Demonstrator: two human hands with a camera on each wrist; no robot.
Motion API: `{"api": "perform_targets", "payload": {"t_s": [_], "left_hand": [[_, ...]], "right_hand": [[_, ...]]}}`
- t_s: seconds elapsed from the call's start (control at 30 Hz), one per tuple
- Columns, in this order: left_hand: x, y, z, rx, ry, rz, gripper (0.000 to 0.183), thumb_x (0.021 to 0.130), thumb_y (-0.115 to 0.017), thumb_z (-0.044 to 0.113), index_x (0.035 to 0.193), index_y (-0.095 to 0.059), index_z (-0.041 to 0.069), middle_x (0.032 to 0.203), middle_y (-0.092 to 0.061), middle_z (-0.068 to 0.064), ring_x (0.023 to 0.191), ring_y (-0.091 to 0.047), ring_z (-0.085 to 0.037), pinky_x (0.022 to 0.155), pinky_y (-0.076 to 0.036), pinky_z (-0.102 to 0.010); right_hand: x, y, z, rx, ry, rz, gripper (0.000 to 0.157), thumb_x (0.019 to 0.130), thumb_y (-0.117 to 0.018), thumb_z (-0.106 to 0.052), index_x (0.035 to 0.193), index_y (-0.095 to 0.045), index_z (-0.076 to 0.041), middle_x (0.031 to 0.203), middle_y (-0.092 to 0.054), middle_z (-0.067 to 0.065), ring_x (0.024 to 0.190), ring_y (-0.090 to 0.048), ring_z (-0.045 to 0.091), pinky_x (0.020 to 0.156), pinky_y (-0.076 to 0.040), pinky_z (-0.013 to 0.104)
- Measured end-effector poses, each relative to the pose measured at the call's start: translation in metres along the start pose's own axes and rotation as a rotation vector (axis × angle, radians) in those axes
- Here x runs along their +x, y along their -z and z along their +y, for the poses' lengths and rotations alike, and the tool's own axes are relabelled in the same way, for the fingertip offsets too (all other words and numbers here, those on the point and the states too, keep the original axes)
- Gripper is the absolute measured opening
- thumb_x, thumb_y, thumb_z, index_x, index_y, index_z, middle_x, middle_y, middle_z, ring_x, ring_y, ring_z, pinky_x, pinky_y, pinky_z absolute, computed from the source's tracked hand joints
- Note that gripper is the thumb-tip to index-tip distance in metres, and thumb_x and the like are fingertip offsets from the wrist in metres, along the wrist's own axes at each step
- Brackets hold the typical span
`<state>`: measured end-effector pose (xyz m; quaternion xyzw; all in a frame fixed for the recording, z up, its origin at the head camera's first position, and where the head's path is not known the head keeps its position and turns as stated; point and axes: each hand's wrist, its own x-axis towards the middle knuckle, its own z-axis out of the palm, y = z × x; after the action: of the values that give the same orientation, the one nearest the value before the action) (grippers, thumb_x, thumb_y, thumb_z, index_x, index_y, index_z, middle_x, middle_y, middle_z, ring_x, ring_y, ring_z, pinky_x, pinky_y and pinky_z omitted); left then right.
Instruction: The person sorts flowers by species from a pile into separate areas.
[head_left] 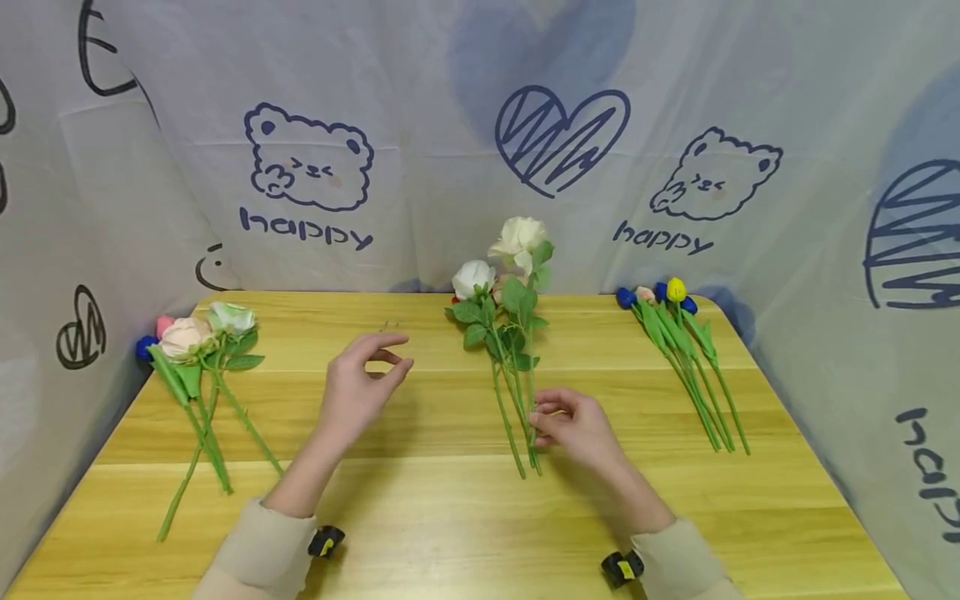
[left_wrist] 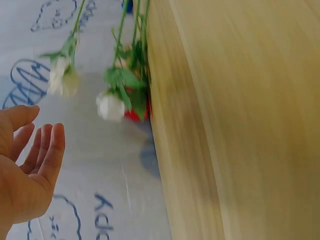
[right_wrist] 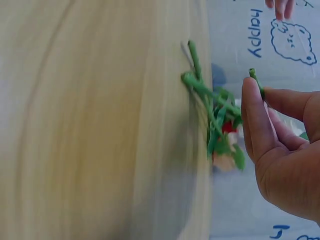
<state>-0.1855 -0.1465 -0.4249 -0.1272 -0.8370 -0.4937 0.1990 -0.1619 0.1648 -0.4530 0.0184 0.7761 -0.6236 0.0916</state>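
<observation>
- As I watch through the head camera, the right hand [head_left: 573, 425] pinches the stem of a cream rose [head_left: 519, 240] between thumb and fingers, close to its lower end.
- In my right wrist view, the cut tip of that stem [right_wrist: 252, 74] pokes out just past the fingertips, apart from the other stems; I read it as held above the table [head_left: 450, 533].
- The left hand [head_left: 360, 379] hovers over the table, left of the middle flowers, its fingers loosely curved and spread, the thumb apart from the forefinger.
- Below and beside the cream rose I log a white rose [head_left: 474, 279], lying with its leafy stem toward the person; a red bloom [left_wrist: 136, 112] shows near it in my left wrist view, partly hidden.
- Left group, on the table: a peach rose [head_left: 185, 337], a pale green-white rose [head_left: 231, 317], a pink bloom [head_left: 164, 325] and a blue one [head_left: 146, 348], stems crossing.
- Right group, on the table: a yellow tulip [head_left: 676, 289] among blue buds [head_left: 626, 297] and a small peach bud [head_left: 645, 294].
- Behind the table I note a pale cloth [head_left: 435, 167] printed with bears, hearts and "happy".
</observation>
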Motion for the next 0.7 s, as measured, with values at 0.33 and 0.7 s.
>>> {"api": "perform_targets", "payload": {"t_s": [0.33,0.7], "left_hand": [[-0.011,0.064,-0.028,0.181,-0.026,-0.01,0.033,0.092,-0.079,0.002,0.124,-0.073,0.006,0.121,-0.07,-0.013,0.094,-0.072,-0.026,0.072,-0.053,-0.008],[-0.024,0.127,-0.064,0.337,0.034,-0.048,0.034,0.093,-0.079,0.009,0.126,-0.072,0.006,0.119,-0.068,-0.015,0.09,-0.062,-0.003,0.069,-0.048,-0.005]], "right_hand": [[-0.001,0.02,0.014,-0.051,-0.066,-0.024,0.033,0.098,-0.067,0.002,0.129,-0.062,0.011,0.106,-0.062,0.017,0.081,-0.068,0.021,0.073,-0.065,0.034],[0.008,0.026,0.019,-0.153,-0.114,-0.068,0.028,0.1,-0.064,0.005,0.126,-0.062,0.011,0.103,-0.067,0.019,0.079,-0.069,0.021,0.071,-0.065,0.036]]}}
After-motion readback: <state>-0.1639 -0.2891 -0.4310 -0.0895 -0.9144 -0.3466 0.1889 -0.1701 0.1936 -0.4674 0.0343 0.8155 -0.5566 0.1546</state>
